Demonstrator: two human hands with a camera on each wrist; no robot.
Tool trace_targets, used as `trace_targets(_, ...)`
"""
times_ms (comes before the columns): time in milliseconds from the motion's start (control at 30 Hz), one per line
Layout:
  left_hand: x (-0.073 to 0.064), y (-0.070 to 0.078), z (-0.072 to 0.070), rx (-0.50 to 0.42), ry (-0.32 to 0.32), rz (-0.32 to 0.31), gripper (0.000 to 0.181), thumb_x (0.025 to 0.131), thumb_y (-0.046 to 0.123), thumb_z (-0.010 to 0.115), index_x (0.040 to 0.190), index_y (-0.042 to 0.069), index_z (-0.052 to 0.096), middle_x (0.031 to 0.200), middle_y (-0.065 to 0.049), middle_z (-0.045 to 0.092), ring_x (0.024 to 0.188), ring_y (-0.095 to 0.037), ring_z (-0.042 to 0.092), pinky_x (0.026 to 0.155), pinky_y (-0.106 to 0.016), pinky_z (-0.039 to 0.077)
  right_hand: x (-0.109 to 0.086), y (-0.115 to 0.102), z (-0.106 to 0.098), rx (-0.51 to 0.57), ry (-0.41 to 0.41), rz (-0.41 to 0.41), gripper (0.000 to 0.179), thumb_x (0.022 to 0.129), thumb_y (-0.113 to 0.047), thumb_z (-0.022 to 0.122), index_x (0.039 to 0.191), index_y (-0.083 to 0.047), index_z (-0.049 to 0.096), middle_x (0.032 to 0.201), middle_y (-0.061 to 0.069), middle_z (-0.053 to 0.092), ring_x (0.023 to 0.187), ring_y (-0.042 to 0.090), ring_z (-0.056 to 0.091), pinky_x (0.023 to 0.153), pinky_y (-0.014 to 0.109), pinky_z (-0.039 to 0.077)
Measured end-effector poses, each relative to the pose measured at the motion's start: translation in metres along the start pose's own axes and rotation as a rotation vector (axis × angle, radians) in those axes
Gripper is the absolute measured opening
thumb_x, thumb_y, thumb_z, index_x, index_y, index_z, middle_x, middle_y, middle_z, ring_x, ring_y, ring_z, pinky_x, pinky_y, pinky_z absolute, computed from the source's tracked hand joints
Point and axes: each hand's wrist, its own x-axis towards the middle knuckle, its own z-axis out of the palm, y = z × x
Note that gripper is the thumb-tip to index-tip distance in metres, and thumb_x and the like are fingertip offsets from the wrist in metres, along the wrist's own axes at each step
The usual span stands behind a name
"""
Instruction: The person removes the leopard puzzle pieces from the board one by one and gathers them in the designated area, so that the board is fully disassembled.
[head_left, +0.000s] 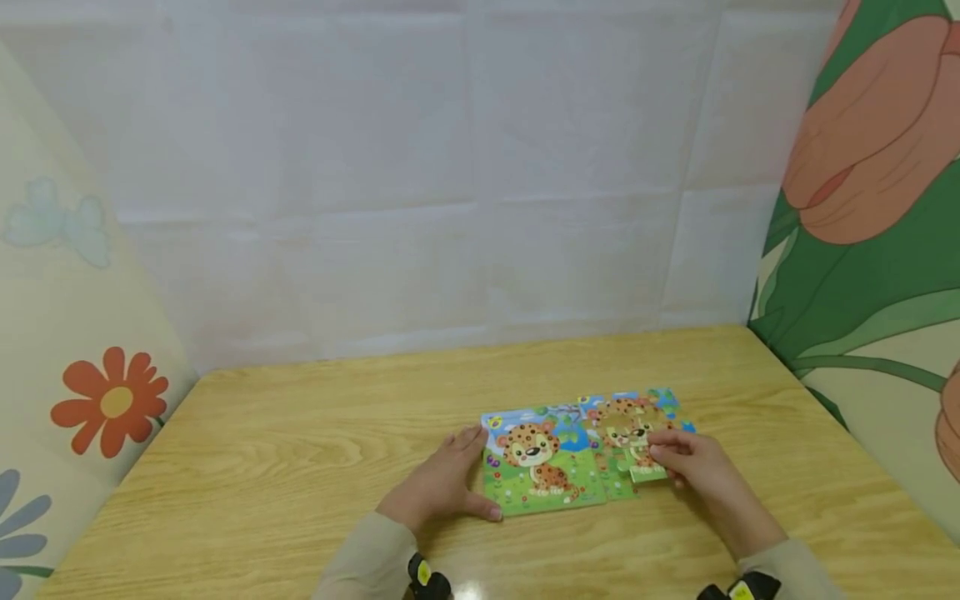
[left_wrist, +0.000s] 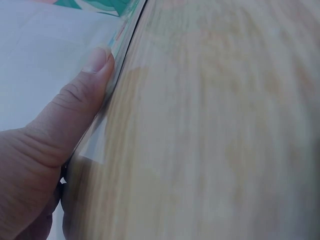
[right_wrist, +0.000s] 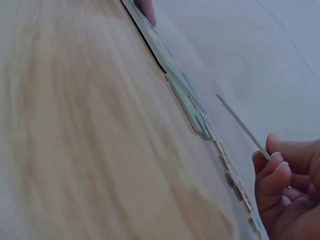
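Observation:
In the head view, a flat picture board [head_left: 517, 492] with a spotted leopard cub lies on the table. My left hand [head_left: 447, 479] rests against its left side, fingers at the upper left edge and thumb along the lower edge. That thumb [left_wrist: 75, 102] touches the board's edge in the left wrist view. To the right lies a partly joined jigsaw puzzle [head_left: 600, 410] with a similar cub and stepped edges. Above its lower right part, my right hand [head_left: 693, 462] pinches a puzzle piece [head_left: 647, 475] between thumb and fingers. The piece [right_wrist: 243, 125] appears edge-on, raised off the puzzle, in the right wrist view.
The wood-grain table [head_left: 300, 450] reaches back to a white sheet [head_left: 375, 183]. Flower-printed panels stand at the left [head_left: 82, 317] and right [head_left: 877, 275]. Both wrists wear small black devices.

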Motion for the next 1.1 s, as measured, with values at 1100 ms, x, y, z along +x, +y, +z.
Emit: trace_targets(1100,0.004,-0.002,-0.001,0.005,-0.011,-0.001,0.115,0.060,0.054,0.078,0.145,-0.002,0.024,0.152,-0.018,0.019,0.140,-0.036,0.015,0.114,-0.051,0.017,-0.006,-0.004,-0.014,-0.556,0.074,0.025,0.027,0.078,-0.022,0.072,0.084,-0.002,0.055,0.076,0.007,0.053,0.069,0.019,0.047,0.055,0.027,0.038)
